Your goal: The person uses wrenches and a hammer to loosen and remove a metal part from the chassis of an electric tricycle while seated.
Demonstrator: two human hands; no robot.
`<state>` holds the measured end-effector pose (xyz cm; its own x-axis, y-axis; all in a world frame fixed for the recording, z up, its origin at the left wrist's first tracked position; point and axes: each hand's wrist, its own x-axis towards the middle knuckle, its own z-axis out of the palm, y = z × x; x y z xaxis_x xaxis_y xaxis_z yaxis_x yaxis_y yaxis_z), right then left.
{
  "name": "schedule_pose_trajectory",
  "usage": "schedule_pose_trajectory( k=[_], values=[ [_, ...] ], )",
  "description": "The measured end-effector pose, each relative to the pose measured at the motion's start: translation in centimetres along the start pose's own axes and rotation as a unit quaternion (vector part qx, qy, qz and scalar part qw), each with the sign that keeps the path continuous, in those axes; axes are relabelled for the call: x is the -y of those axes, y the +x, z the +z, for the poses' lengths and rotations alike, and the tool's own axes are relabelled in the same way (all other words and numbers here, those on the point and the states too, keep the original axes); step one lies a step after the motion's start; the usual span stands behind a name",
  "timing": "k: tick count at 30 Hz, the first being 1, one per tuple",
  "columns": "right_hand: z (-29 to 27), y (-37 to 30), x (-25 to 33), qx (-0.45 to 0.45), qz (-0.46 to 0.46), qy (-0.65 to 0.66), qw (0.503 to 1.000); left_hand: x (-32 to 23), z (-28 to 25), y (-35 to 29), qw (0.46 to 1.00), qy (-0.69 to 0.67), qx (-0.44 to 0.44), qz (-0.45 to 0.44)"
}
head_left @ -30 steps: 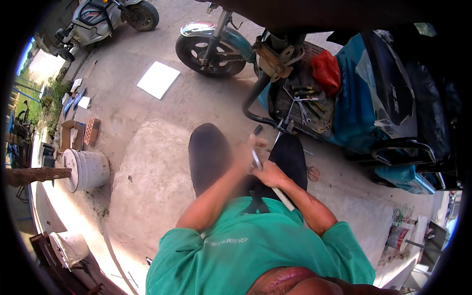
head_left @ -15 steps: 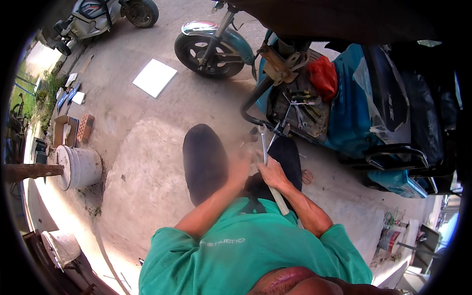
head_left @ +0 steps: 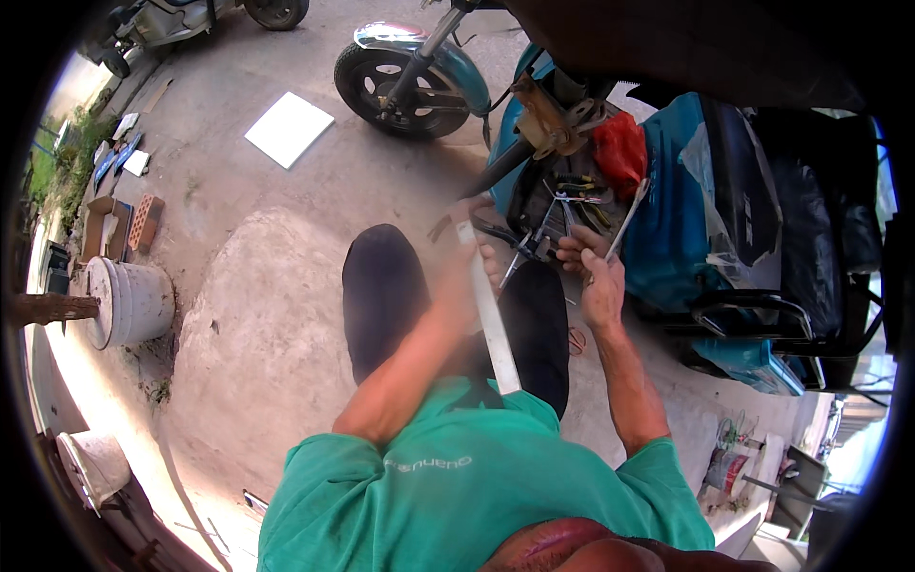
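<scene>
My left hand [head_left: 465, 276], slightly blurred, is closed around a claw hammer [head_left: 493, 334]. The hammer's pale handle slants down toward my shirt, and its head points away from me, beyond my knees. On the right, a metal wrench [head_left: 629, 219] is gripped in my right hand [head_left: 600, 286], its far end tilted up and right beside the teal vehicle's floor. On that footwell of the three-wheeler [head_left: 675, 229] lie several loose hand tools [head_left: 572, 195], pliers among them, next to a red plastic bag [head_left: 620, 153].
The three-wheeler's front wheel [head_left: 405, 91] stands ahead. A white square board [head_left: 289, 131] lies on the concrete. At left are a lidded white bucket [head_left: 133, 300], a brick [head_left: 145, 223] and an open cardboard box [head_left: 105, 229]. Another three-wheeler [head_left: 167, 21] is at the upper left.
My hands have moved apart. The wrench has gone right and forward in my right hand, toward the footwell, while the hammer, earlier between both hands, is now in my left.
</scene>
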<state>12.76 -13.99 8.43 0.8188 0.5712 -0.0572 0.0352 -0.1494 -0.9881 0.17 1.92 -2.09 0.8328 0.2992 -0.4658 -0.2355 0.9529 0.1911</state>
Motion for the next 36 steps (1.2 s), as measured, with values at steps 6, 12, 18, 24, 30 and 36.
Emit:
schedule_pose_trajectory(
  k=[6,12,18,24,30,36],
  values=[
    [-0.1,11.9,8.0,-0.140,-0.236,-0.009,0.962,0.9,4.3,-0.6,0.983,-0.111,0.137,-0.055],
    [3.6,18.4,9.3,-0.192,-0.340,-0.031,0.920,1.1,5.1,0.7,0.968,-0.132,0.207,-0.062],
    [5.6,18.3,7.2,-0.217,-0.437,-0.098,0.867,1.3,5.5,1.0,0.973,-0.106,0.200,-0.053],
    [5.4,19.2,6.0,-0.186,-0.436,-0.036,0.880,1.0,4.8,0.7,0.979,-0.109,0.168,-0.027],
    [5.6,19.2,6.5,-0.209,-0.488,-0.073,0.844,0.6,7.5,0.1,0.988,-0.073,0.134,-0.039],
    [5.7,18.9,6.5,-0.211,-0.446,-0.067,0.867,0.0,5.4,0.8,0.991,-0.028,0.130,-0.026]
  ],
)
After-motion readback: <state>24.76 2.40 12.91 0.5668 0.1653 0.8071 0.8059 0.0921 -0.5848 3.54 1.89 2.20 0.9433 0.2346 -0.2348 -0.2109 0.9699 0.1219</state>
